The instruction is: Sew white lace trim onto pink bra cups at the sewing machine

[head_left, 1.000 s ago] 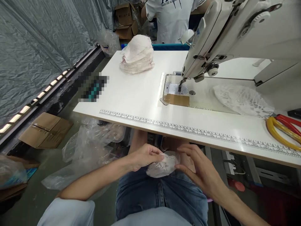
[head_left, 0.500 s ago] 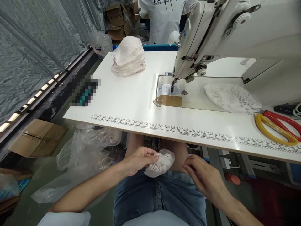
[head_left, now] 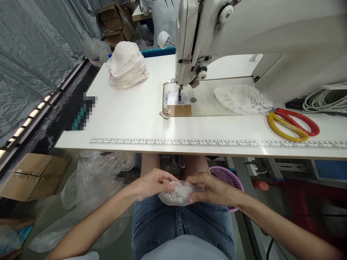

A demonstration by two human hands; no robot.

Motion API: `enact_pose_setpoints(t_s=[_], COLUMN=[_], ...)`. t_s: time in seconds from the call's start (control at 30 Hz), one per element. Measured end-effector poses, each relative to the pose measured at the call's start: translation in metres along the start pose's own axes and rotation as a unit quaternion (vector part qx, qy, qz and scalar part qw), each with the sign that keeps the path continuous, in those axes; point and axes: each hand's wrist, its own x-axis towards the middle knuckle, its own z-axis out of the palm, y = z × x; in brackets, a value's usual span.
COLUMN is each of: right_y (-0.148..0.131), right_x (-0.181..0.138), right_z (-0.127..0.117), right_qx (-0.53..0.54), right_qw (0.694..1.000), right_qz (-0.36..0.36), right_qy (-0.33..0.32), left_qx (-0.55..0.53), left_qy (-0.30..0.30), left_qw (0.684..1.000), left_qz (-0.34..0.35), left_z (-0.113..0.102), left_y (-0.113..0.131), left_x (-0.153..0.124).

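Note:
A small white lace piece [head_left: 177, 193] with an eyelet pattern is held over my lap, below the table's front edge. My left hand [head_left: 158, 184] pinches its left side between thumb and fingers. On its right side, my right hand [head_left: 203, 187] grips the edge, thumb in front and fingers behind. Beyond the table edge stands a white sewing machine [head_left: 187, 47], its needle and presser foot [head_left: 180, 94] above the metal plate. Another white lace piece [head_left: 244, 98] lies on the machine bed to the right.
A stack of whitish fabric pieces [head_left: 127, 66] sits at the table's back left. Scissors with red and yellow handles [head_left: 291, 126] lie at the right. A purple basket [head_left: 227, 177] stands below the table. Cardboard boxes [head_left: 35, 177] and plastic bags [head_left: 92, 195] are on the floor; a person sits opposite.
My right hand has moved left from beside the lace piece and taken hold of its right side. My left hand keeps its pinch. The view has turned to the right.

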Motion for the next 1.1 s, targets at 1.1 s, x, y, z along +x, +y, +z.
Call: enact_pose_setpoints(t_s=[1.1], right_y=[0.024], right_x=[0.009], right_z=[0.001], right_qx=[0.231], right_qw=[0.969], right_qz=[0.077], right_qy=[-0.044], left_qx=[-0.076], left_qy=[0.049], left_qw=[0.996], left_qz=[-0.002], left_z=[0.004], left_y=[-0.021], left_x=[0.010])
